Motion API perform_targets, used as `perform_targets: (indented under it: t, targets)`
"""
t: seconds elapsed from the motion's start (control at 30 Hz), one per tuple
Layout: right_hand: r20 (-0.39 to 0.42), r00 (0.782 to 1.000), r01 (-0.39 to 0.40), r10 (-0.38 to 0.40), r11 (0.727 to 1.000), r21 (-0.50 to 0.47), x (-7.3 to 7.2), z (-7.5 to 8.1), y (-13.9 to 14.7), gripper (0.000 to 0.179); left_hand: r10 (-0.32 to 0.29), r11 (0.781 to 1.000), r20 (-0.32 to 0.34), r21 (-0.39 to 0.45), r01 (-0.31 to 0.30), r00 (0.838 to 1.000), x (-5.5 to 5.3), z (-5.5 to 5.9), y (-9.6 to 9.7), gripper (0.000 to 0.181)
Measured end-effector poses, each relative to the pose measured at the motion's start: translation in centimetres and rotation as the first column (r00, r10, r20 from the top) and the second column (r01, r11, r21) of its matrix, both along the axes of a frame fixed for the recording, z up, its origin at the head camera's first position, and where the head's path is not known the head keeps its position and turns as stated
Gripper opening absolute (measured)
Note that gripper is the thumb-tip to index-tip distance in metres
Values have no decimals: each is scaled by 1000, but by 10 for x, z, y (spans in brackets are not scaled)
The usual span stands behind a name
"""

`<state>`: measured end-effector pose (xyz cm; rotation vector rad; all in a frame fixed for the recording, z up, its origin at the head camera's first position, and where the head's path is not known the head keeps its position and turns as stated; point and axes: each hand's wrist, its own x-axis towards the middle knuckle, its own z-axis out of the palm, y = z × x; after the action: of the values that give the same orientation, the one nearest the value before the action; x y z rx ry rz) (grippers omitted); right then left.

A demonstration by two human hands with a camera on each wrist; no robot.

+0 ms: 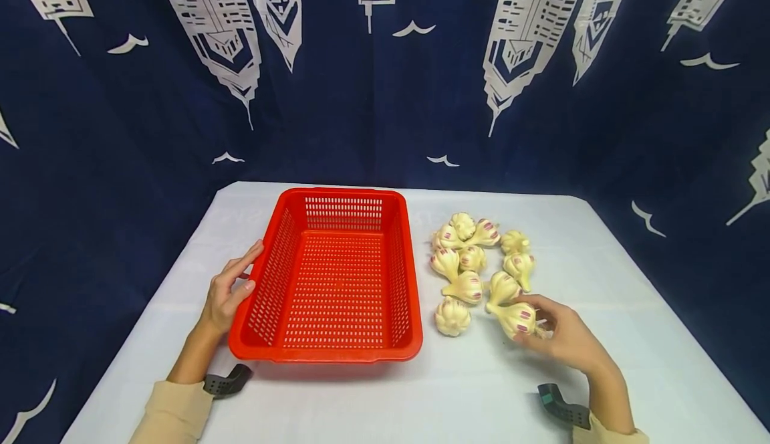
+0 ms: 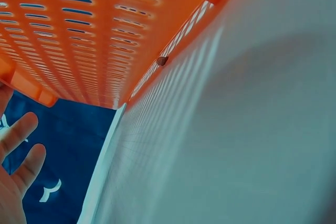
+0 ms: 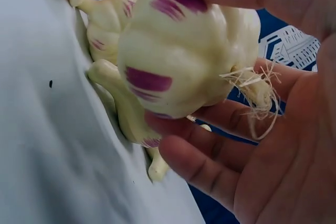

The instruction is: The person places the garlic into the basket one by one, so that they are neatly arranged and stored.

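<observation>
Item 1: right grip (image 1: 565, 337). Thumb on one side, curved fingers on the other, holding one garlic bulb (image 1: 519, 318) by its rounded body. Root tuft (image 3: 256, 94) towards the palm; stem end pointing away from it. Whether the bulb has cleared the surface (image 1: 469, 390): cannot tell.
Handling note: the hold seems best at the bulb's widest part, pressed lightly, as a smooth round body could roll out; the root tuft looks fragile and should not bear the load.

Item 2: neighbouring bulb (image 1: 504, 285), just beyond the held one, the two stems close together in the head view. Advisable to raise the held bulb straight up first, so its stem does not drag this piece along.

Item 3: other bulbs, about nine, loosely grouped beyond and to the left of the right grip. Nearest on the left, one standing apart: single bulb (image 1: 452, 317). A low sideways sweep could knock these.

Item 4: red basket (image 1: 415, 323), well to the left of the right grip, past the group; perforated, no contents.

Item 5: left grip (image 1: 225, 297), at the basket's far side from the right grip. Fingers spread and held wide, close by the rim; firm contact cannot be told. Steady, light support would suit.
</observation>
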<state>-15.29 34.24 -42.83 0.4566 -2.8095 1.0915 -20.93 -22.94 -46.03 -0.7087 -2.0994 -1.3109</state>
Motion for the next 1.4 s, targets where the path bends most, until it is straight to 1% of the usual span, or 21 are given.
perform_targets:
  t: [0.13, 0.3, 0.37, 0.47, 0.6, 0.73, 0.83, 0.93, 1.17, 1.27, 1.4]
  targets:
    - [-13, 1000, -25, 25, 998, -53, -1, 1, 0, 60, 7, 1000, -3, 0, -7, 1000, 2, -1, 0, 57]
    - [-48, 997, -74, 68, 988, -133, -2, 1, -3, 57, 1, 1000, -11, 4, -1, 1000, 1, -1, 0, 57]
    - [-53, 996, -81, 74, 985, -151, -3, 2, -4, 57, 1, 1000, -15, 0, -1, 1000, 1, -1, 1, 57]
    - [-62, 995, -86, 78, 985, -147, -4, 5, -7, 55, 0, 1000, -14, -3, 0, 1000, 0, -1, 0, 57]
    - [-116, 989, -112, 97, 985, -130, -9, 8, -11, 54, 9, 1000, -10, -14, -9, 1000, -2, -2, -1, 57]
    - [-194, 972, -156, 132, 981, -116, -18, 13, -15, 57, 11, 1000, -7, -18, -12, 1000, -3, -3, -2, 57]
    - [-231, 960, -181, 156, 979, -92, -26, 19, -18, 60, 7, 1000, -8, -17, -7, 1000, -2, -3, -2, 57]
    - [-242, 957, -184, 162, 980, -71, -34, 26, -22, 59, 4, 1000, -11, -10, -4, 1000, -1, -4, -2, 57]
    - [-231, 968, -110, 98, 993, -38, -49, 37, -35, 55, -3, 1000, -4, 19, 4, 1000, 0, -5, 1, 57]
    - [-227, 969, -111, 102, 993, -26, -54, 41, -40, 54, 0, 999, 7, 40, 0, 1000, 0, -4, 2, 58]
    - [-240, 963, -130, 122, 991, -16, -59, 45, -45, 53, 8, 999, -4, 51, -8, 1000, 0, -4, 2, 58]
